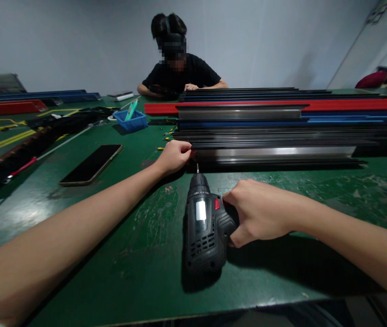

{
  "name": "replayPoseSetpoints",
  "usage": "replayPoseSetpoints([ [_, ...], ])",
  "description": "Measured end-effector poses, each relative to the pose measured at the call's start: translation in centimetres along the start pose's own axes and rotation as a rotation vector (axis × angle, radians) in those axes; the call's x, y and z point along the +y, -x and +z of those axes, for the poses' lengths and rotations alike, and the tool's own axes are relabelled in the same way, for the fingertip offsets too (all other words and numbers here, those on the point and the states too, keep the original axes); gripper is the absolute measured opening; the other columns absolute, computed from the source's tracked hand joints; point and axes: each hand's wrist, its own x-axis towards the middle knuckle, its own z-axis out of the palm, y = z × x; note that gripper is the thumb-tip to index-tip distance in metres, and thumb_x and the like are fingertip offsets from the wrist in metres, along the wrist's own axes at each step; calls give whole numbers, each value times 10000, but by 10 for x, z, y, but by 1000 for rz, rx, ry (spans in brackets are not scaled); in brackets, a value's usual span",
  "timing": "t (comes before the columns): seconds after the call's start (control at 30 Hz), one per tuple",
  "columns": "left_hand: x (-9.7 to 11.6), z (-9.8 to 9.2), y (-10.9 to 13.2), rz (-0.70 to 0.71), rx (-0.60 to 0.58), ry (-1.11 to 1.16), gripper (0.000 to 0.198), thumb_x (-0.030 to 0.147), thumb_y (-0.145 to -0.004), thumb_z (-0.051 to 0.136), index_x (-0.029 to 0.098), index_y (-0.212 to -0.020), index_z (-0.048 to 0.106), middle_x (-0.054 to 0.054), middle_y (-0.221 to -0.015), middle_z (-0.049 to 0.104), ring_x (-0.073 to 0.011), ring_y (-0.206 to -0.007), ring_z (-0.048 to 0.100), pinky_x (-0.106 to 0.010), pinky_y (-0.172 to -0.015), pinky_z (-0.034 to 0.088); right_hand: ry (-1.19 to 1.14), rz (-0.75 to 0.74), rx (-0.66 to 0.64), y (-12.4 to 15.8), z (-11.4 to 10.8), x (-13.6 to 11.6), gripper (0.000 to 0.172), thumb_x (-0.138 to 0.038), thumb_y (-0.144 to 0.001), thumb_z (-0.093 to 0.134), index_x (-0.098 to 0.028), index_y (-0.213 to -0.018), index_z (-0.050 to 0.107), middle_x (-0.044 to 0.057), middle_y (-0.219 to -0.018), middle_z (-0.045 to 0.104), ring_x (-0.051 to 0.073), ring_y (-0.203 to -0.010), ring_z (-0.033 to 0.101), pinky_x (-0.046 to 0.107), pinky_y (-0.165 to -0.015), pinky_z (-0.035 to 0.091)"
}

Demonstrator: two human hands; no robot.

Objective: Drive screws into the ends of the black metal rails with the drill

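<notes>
My right hand (258,210) is wrapped round the grip of a black cordless drill (204,231), which lies on its side with its bit pointing away from me. The drill bit (198,168) ends close to the near left end of a black metal profile (275,153) with a silvery inner face. At that same end my left hand (176,156) is closed, its fingertips pinched together against the profile's corner. Whatever sits between those fingertips is hidden. Wires with yellow-green ends (168,137) stick out just beyond the left hand.
More profiles in black, blue and red (333,105) are stacked behind. A phone (91,165) lies on the green table (139,272), with a blue basket (130,121) farther back. Dark and yellow cables (50,122) spread at left. Another person (183,75) leans over the far side.
</notes>
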Motion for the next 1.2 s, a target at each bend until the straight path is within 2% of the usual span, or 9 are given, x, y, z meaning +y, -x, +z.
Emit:
replayPoseSetpoints([
  [0.23,-1,0,-1,0,12,-16,287,299,-791,554,159,-542,565,-6,-507,556,-116,-529,482,-233,-536,318,-3,-6,18,1,1,1,442,-572,-678,770,-148,-802,755,66,-649,682,170,-519,500,318,-474,266],
  [0.5,-1,0,0,4,3,-7,279,301,-800,557,155,-565,589,-7,-516,571,-119,-543,485,-232,-538,321,2,-1,11,1,-1,0,452,-571,-685,765,-143,-829,762,72,-672,692,176,-532,516,324,-478,276],
  [0.77,3,-1,0,-24,-2,-32,300,269,-817,573,161,-539,547,12,-495,535,-110,-527,462,-234,-563,344,3,-6,-5,1,0,0,465,-582,-692,767,-144,-848,764,70,-686,695,178,-543,523,325,-489,283],
  [1.2,3,-1,0,9,8,-43,316,273,-821,578,171,-527,527,23,-471,518,-107,-508,446,-230,-543,337,-3,-4,2,0,-1,0,457,-591,-688,780,-151,-808,744,45,-638,655,156,-509,456,313,-472,272],
])
